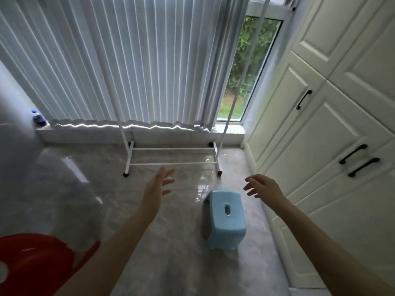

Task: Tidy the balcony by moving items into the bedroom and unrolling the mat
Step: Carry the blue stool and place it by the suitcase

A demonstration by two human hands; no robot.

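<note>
A small light-blue plastic stool stands on the glossy tiled floor between my arms, nearer my right one. My left hand is stretched forward with straight spread fingers, holding nothing, just short of the base of a white clothes rack. My right hand reaches forward above and to the right of the stool, fingers relaxed and slightly curved, holding nothing. Neither hand touches the stool or the rack. No mat is in view.
A red plastic object lies at the lower left. Grey pleated curtains hang over the window behind the rack. White cabinet doors with black handles line the right side. A blue-capped bottle stands on the sill at left.
</note>
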